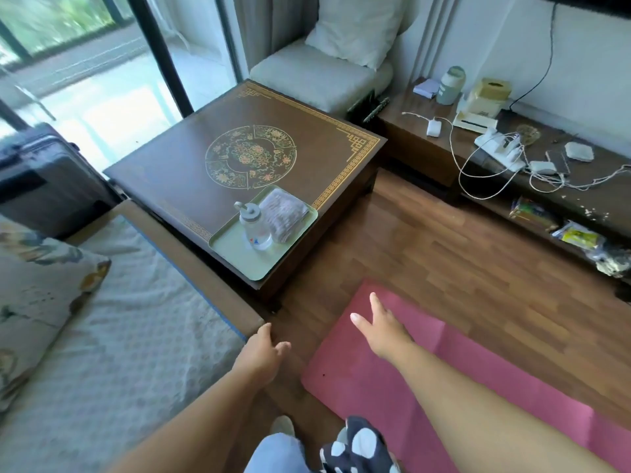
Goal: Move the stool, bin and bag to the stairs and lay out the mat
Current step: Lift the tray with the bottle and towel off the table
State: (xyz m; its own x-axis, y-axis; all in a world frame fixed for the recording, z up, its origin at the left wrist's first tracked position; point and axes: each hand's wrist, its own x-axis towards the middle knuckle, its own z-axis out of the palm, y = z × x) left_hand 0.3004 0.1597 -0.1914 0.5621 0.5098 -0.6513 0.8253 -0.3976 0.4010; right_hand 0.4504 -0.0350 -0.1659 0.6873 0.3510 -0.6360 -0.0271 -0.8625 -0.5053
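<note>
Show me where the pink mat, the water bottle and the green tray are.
pink mat (392,387), head view, on its bare surface near the front end.
water bottle (255,230), head view, on its clear body.
green tray (232,249), head view, on the bare floor of the tray left of the bottle.

I'm looking at a home living room: a cushioned sofa (112,336) near left, a low ornate table (246,158) ahead, a media shelf (512,165) with chargers right, a balcony door (102,63) far left.
</note>
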